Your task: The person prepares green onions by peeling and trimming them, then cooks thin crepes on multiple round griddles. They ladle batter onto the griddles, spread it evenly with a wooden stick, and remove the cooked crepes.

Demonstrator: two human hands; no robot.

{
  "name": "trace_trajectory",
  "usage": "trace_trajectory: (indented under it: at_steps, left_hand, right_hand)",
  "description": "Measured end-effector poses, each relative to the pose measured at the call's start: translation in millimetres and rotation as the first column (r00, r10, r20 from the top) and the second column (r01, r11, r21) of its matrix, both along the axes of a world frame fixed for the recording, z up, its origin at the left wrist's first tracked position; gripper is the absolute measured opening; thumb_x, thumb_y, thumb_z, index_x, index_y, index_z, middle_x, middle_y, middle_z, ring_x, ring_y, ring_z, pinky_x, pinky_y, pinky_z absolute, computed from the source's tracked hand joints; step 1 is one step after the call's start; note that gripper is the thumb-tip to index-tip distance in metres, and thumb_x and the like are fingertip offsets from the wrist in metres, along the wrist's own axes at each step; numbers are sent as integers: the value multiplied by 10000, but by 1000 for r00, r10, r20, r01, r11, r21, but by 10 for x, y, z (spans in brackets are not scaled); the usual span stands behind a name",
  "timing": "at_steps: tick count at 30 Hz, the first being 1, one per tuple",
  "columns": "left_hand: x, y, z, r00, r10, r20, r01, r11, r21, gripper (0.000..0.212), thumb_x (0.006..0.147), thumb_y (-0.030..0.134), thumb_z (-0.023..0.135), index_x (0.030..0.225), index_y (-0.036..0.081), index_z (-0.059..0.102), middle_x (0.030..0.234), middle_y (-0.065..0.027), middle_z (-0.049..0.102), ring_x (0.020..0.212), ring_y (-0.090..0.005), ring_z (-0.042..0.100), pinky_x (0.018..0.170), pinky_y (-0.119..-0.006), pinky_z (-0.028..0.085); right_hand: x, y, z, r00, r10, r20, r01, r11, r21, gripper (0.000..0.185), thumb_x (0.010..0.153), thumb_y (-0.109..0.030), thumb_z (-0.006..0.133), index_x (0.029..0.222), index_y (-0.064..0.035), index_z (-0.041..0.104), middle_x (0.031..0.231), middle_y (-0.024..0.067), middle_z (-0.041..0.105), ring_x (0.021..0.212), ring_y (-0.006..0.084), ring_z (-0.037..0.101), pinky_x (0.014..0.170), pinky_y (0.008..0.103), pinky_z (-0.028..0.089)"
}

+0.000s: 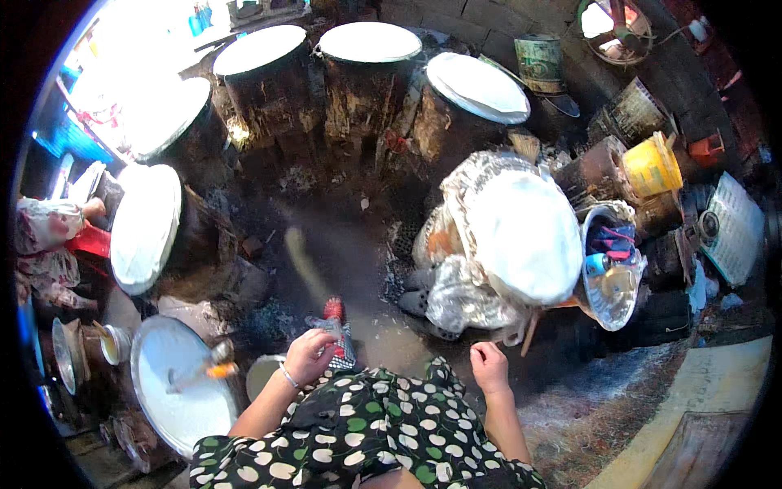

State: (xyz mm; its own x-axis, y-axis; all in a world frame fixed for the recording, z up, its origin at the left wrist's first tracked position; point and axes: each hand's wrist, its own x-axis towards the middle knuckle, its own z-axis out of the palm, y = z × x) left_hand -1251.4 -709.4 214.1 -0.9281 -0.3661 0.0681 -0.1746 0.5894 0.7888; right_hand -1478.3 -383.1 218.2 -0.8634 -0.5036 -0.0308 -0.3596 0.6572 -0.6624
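My left hand (pixel 313 354), with a bracelet at the wrist, hangs over my lower body with its fingers curled and nothing visible in them. It overlaps the view of my patterned trouser leg (pixel 343 349) and red footwear (pixel 333 308). Out to the right, my right hand (pixel 489 365) is closed, with nothing seen in it. Nearest to it are a clear plastic bag (pixel 467 296) and a thin stick (pixel 529 335). Left of my left arm stands a wide pale round tray or basin (pixel 177 391); a blurred orange-handled tool (pixel 221 370) appears over it.
Several dark barrels with white round tops, such as this one (pixel 371 43), curve around the wet floor (pixel 348 244). At right are a white-topped container (pixel 525 238), a metal basin (pixel 617 293) with cloth and bottles, a yellow bucket (pixel 652 165), and dark clogs (pixel 415 301).
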Motion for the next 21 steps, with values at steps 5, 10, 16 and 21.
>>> trace_trajectory:
  at_steps: [5, 10, 16, 21]
  left_hand:
    - [-499, -1231, 25, 993, 99, -66, -84, 975, 208, 116, 775, -25, 611, 883, 18, 617, 841, -105, 625, 780, -224, 619, 709, -299, 491]
    - [-893, -2168, 210, 973, 200, -119, -188, 977, 104, 113, 774, -32, 596, 881, 6, 604, 848, -121, 619, 792, -254, 614, 721, -309, 488]
    - [-1208, -2611, 246, 967, 231, -105, -231, 973, 19, 143, 756, -44, 593, 890, 5, 595, 861, -135, 619, 811, -273, 613, 740, -318, 488]
    - [-1292, -2789, 163, 951, 308, -15, -309, 948, -79, 145, 759, -42, 584, 893, 13, 598, 852, -139, 611, 793, -289, 607, 724, -328, 491]
  right_hand:
    - [-293, -1010, 117, 999, -44, 1, 44, 996, -71, 40, 800, -84, 610, 820, -49, 614, 781, 124, 616, 712, 290, 617, 629, 356, 488]
    - [-1067, -2092, 531, 973, 69, -219, -66, 998, 22, 28, 813, -82, 597, 810, -55, 604, 783, 127, 619, 723, 319, 617, 638, 383, 495]
    - [-2470, -2953, 762, 909, -22, -416, -8, 997, -72, 49, 810, -74, 598, 832, -31, 599, 815, 126, 602, 745, 328, 609, 668, 380, 499]
    - [-3855, -3519, 597, 777, -37, -628, 17, 999, -37, 267, 735, -84, 649, 992, -61, 578, 1053, 140, 546, 1000, 334, 533, 867, 422, 434]
